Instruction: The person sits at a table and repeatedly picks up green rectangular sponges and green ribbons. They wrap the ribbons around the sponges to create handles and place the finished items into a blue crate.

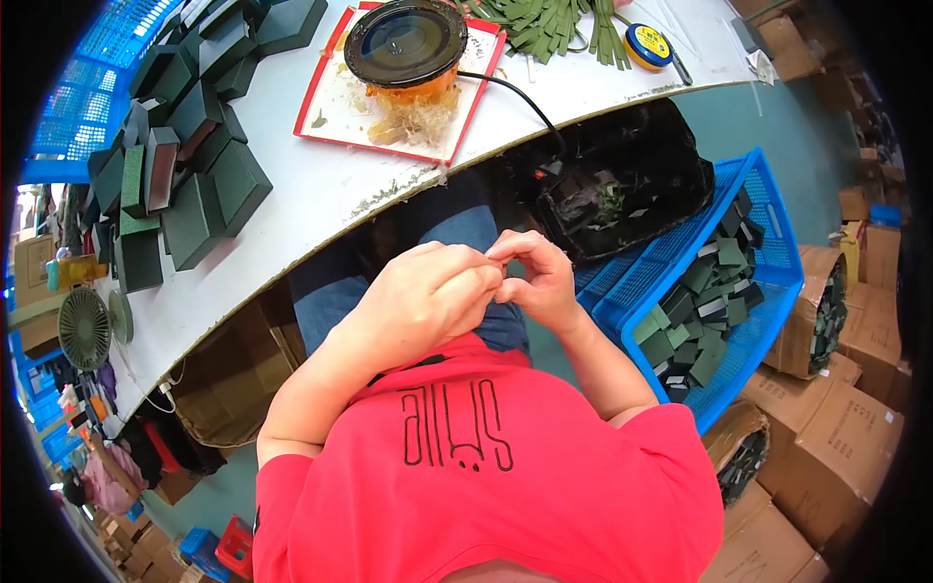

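While both hands meet over the lap, one white worktable [321, 194] curves beyond the fingertips, bearing one red-rimmed tray [330, 107] with one round black glue pot [405, 39]. Dark green boxes [194, 146], too many to count, pile up left of the fingers. One blue crate [768, 243] of green pieces sits right of them. Left hand [428, 301]: fingers curled, tips pressed together. Right hand [537, 277]: thumb and forefinger pinched, touching the left fingertips. Whatever they pinch is too small to tell.
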The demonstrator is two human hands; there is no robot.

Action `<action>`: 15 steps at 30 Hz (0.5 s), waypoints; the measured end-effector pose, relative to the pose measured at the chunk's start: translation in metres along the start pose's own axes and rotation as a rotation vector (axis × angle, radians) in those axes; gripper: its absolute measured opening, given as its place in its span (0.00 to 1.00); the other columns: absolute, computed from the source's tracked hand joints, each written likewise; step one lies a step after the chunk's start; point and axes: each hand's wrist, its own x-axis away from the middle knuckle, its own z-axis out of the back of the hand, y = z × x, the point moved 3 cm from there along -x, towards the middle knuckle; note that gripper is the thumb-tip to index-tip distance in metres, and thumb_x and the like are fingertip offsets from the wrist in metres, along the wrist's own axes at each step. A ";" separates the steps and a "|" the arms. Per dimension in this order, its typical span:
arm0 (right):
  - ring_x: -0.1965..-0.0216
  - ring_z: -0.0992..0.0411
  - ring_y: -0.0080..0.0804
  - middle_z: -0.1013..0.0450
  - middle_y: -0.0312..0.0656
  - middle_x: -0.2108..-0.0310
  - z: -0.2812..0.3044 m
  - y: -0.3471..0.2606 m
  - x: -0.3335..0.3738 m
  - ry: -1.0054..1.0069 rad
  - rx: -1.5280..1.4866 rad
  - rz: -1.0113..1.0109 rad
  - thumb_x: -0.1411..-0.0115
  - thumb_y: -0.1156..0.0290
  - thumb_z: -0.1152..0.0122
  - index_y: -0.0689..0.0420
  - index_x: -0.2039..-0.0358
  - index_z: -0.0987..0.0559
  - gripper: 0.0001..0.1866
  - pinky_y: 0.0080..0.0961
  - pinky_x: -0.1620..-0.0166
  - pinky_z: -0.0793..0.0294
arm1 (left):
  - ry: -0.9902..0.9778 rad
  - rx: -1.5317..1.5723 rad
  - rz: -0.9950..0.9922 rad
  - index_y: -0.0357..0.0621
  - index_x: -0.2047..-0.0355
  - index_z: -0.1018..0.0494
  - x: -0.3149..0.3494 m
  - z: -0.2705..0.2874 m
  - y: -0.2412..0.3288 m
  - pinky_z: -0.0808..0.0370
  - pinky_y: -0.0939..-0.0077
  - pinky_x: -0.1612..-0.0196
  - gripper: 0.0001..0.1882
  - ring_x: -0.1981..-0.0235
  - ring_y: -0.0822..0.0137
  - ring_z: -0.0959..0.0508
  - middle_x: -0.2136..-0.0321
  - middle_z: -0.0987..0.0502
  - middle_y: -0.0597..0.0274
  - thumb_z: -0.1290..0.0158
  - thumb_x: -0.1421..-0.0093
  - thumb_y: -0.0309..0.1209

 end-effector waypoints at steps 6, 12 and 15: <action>0.68 0.25 0.24 0.26 0.39 0.68 0.003 0.006 0.001 0.025 -0.148 0.038 0.47 0.69 0.23 0.61 0.53 0.24 0.23 0.21 0.61 0.26 | 0.110 0.154 0.104 0.38 0.63 0.25 0.010 -0.004 0.001 0.22 0.69 0.67 0.15 0.70 0.59 0.21 0.68 0.23 0.56 0.39 0.51 0.15; 0.68 0.25 0.23 0.26 0.38 0.68 -0.003 0.011 0.002 -0.020 -0.185 0.000 0.45 0.68 0.24 0.62 0.53 0.24 0.23 0.21 0.61 0.25 | 0.108 0.160 0.080 0.38 0.62 0.24 0.012 -0.012 0.001 0.22 0.69 0.66 0.13 0.68 0.59 0.20 0.68 0.22 0.56 0.35 0.48 0.20; 0.67 0.25 0.23 0.26 0.39 0.67 -0.005 0.010 0.003 -0.026 -0.173 -0.020 0.43 0.66 0.26 0.62 0.52 0.25 0.22 0.21 0.60 0.25 | 0.104 0.141 0.053 0.39 0.63 0.23 0.012 -0.013 -0.002 0.22 0.69 0.66 0.12 0.68 0.60 0.20 0.67 0.22 0.58 0.34 0.47 0.23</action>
